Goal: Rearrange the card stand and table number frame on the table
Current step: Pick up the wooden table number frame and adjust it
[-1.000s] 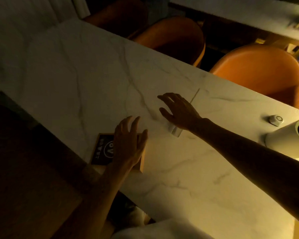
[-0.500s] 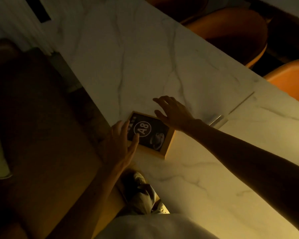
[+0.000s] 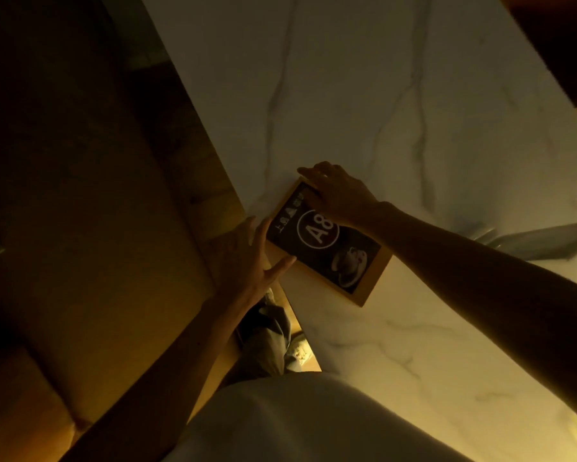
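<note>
The table number frame (image 3: 327, 248), a wooden frame around a black card reading "A8" with a coffee cup picture, lies flat on the white marble table (image 3: 363, 95) near its left edge. My right hand (image 3: 338, 193) rests on the frame's far corner, fingers spread over it. Fingers apart, my left hand (image 3: 250, 258) touches the frame's near-left edge. The clear card stand (image 3: 540, 243) lies flat on the table to the right, partly behind my right forearm.
The table's left edge runs diagonally beside a wooden floor or bench (image 3: 97, 195). My legs and shoes (image 3: 277, 341) show below the table edge. A dark chair corner (image 3: 573, 45) sits at the top right.
The view has swung down and left. My right hand left the card stand and came over to the frame's far corner; my left hand slid off the frame's top to its left edge.
</note>
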